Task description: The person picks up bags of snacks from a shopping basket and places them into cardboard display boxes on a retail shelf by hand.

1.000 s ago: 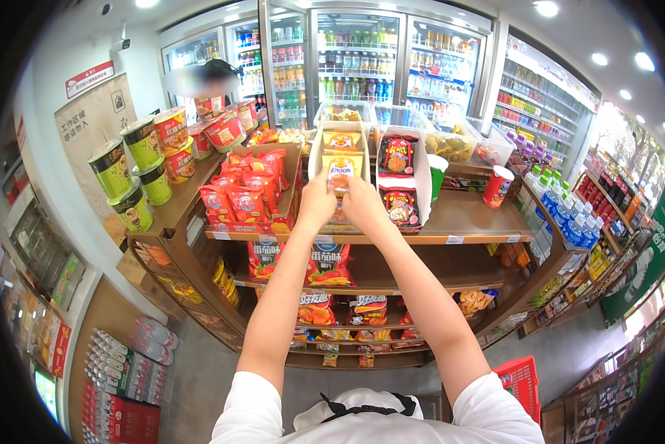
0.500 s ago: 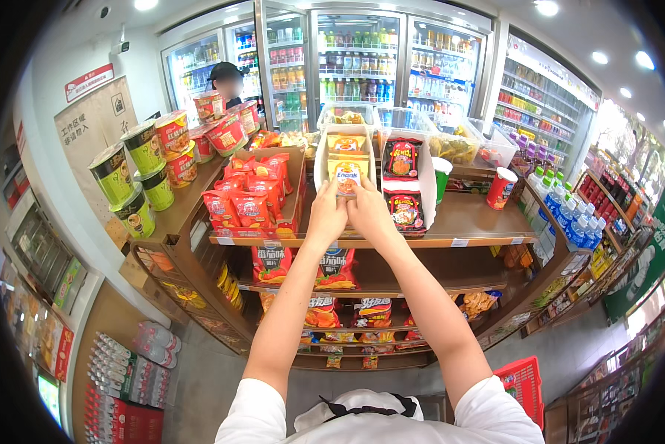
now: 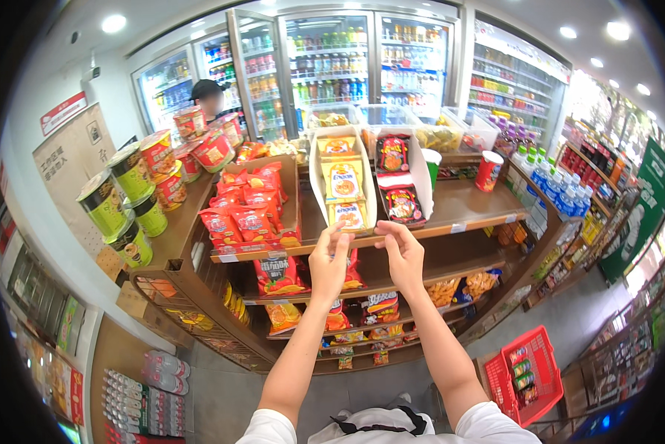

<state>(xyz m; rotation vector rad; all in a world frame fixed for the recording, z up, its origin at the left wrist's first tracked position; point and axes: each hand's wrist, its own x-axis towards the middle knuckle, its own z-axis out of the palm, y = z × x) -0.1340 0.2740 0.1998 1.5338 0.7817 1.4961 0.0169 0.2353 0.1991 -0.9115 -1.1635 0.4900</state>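
Observation:
Yellow snack packets (image 3: 344, 182) lie in a row in a long white box (image 3: 316, 172) on the top shelf. At the box's near end, my left hand (image 3: 328, 260) is open, its fingertips just in front of the closest packet; whether they touch it I cannot tell. My right hand (image 3: 402, 255) is also open, fingers apart and curved, near the shelf edge below the neighbouring white box (image 3: 420, 176). That second box holds black-and-red packets (image 3: 402, 203). Neither hand holds anything. Small red snack bags (image 3: 254, 220) fill a carton to the left.
Stacked instant noodle cups (image 3: 131, 172) stand at the left end. Clear plastic bins (image 3: 436, 135) sit behind the boxes, and a red canister (image 3: 488, 172) to the right. A red shopping basket (image 3: 545, 374) is on the floor at right. A person (image 3: 208, 100) is beyond the shelf.
Both hands have let go of the yellow packet, drawn back toward me and moved apart. The packets now lie in the box. The view has shifted, showing more of the red basket.

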